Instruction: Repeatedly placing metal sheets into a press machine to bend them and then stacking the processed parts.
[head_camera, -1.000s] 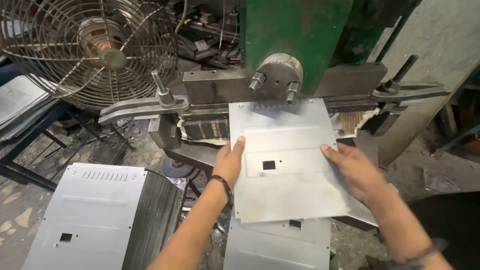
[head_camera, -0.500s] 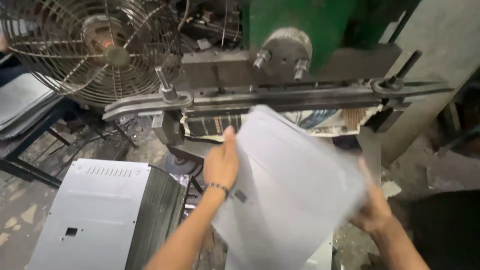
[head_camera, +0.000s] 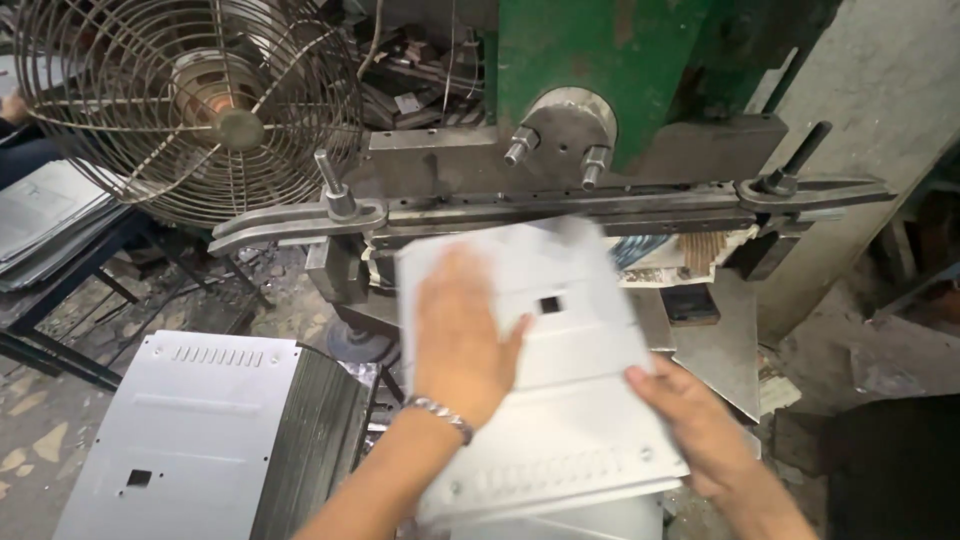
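Motion-blurred metal sheet (head_camera: 560, 380) under flat, spread left hand (head_camera: 460, 340), right hand (head_camera: 700, 425) gripping its edge, fingertips hidden

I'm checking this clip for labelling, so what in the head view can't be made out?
- Metal sheet: motion-blurred; its slots and edges smear, and its far edge is unclear under the press bar.
- Left hand: blurred, fingers indistinct.
- Right hand: its grip on the sheet's edge is unclear.
- Stack of panels: cut off by the bottom edge.
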